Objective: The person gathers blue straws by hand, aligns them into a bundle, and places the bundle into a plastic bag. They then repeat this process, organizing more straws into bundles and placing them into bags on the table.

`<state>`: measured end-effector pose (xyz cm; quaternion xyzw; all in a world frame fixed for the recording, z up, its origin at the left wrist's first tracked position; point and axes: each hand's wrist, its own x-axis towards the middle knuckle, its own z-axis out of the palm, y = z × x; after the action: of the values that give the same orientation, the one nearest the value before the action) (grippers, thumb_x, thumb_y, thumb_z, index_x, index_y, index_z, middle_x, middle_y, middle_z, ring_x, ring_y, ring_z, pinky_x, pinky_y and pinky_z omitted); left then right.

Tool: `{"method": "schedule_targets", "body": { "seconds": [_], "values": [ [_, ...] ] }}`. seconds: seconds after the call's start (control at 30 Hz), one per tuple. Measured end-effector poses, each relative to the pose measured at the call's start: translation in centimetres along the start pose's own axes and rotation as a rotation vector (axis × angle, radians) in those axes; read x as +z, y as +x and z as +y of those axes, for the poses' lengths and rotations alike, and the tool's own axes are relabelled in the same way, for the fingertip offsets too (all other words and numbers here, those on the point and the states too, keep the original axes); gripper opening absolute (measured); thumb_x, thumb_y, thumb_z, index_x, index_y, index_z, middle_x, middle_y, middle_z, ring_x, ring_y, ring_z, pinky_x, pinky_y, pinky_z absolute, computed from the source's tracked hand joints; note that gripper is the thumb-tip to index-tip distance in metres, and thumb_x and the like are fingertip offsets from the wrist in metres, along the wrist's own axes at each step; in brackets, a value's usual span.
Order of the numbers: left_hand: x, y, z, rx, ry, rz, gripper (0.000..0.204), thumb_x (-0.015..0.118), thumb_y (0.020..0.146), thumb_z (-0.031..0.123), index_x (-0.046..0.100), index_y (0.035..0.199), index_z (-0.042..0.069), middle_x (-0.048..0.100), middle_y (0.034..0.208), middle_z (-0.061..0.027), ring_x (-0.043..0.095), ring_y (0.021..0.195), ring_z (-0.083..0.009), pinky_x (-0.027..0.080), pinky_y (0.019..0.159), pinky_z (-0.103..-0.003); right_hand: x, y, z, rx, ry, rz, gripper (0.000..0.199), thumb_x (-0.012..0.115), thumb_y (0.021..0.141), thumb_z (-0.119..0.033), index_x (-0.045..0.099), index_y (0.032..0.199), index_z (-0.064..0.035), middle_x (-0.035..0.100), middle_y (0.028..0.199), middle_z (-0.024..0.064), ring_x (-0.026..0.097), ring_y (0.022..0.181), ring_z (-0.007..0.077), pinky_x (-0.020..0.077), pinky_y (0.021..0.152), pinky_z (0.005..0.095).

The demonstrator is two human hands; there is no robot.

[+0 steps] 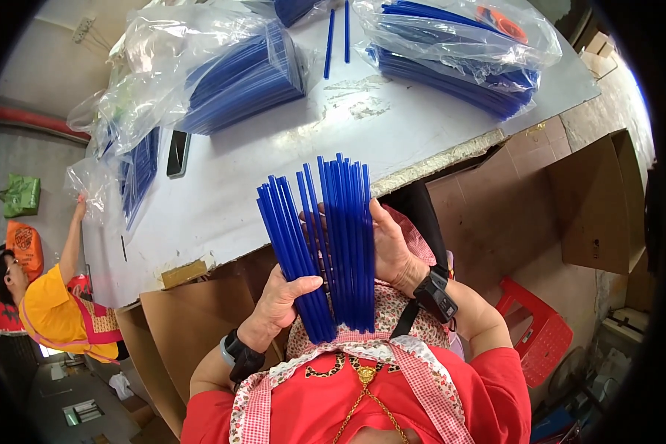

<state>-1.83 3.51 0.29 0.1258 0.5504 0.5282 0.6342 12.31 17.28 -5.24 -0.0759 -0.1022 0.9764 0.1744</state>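
Blue tubes (340, 266), held in both hands just in front of the near edge of a white table (233, 200), the reference for all places given here. The tubes lie side by side, upper ends toward the table and uneven, in two groups that spread apart toward it, with a tube or two in the gap. The left hand (280, 300) is closed on the left group (292, 251), thumb across the front, other fingers hidden behind. The right hand (394, 248) cradles the right group (349, 240), thumb along its outer side, other fingers passing behind; how firmly these press cannot be told. Toward the far side of the table are a left stack (244, 85) and a right stack (451, 81) of similar tubes in clear plastic (177, 44), an orange item (502, 24) showing by the latter. On the tabletop between them lie two loose tubes (328, 44). Toward the table's left end are a dark phone (177, 154) and a smaller stack (137, 177), with a co-worker's hand (81, 200) near that end. Progress, as judged: the held bunch appears partway through handling, gathered but with ends uneven and groups apart; whether the stacks on the table are finished or left to handle cannot be told
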Motion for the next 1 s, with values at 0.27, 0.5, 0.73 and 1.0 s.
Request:
{"method": "schedule_targets", "body": {
  "seconds": [0.27,0.5,0.73,1.0],
  "values": [
    [0.2,-0.3,0.2,0.054,-0.025,-0.008,0.064,0.070,0.069,0.007,0.047,0.129,0.005,0.058,0.117,-0.0062,0.058,0.106,-0.0178,0.048,0.093,-0.035,0.7,0.2,0.1,0.001,0.114,-0.107,0.084,0.038,0.087,-0.067,0.032,0.142,-0.0043,0.032,0.146,0.0193,0.037,0.132,0.0317,0.0320,0.108,0.0463],
    [0.4,-0.6,0.4,0.026,-0.007,-0.020,0.066,0.069,0.069,0.009,0.045,0.131,0.005,0.053,0.121,-0.0042,0.053,0.112,-0.0167,0.041,0.099,-0.034,0.5,0.1,0.2,0.015,0.146,-0.123,0.085,0.037,0.087,-0.068,0.031,0.142,-0.0041,0.032,0.146,0.0196,0.038,0.131,0.0316,0.0335,0.107,0.0462],
    [0.2,-0.8,0.2,0.074,-0.026,-0.024,0.064,0.065,0.069,0.004,0.046,0.130,0.006,0.056,0.120,-0.0053,0.054,0.110,-0.0173,0.042,0.098,-0.033,0.8,-0.5,-0.2,-0.008,0.047,-0.106,0.084,0.039,0.086,-0.068,0.037,0.140,-0.0036,0.038,0.143,0.0182,0.043,0.127,0.0305,0.0356,0.106,0.0441],
    [0.9,-1.2,0.5,0.033,-0.043,-0.045,0.061,0.062,0.070,0.001,0.048,0.129,0.005,0.059,0.116,-0.0071,0.057,0.106,-0.0187,0.045,0.095,-0.034,0.4,-0.9,-0.2,-0.017,0.082,0.015,0.076,0.041,0.089,-0.063,0.043,0.136,-0.0043,0.048,0.135,0.0143,0.048,0.123,0.0254,0.0374,0.105,0.0419]
  ]
}}
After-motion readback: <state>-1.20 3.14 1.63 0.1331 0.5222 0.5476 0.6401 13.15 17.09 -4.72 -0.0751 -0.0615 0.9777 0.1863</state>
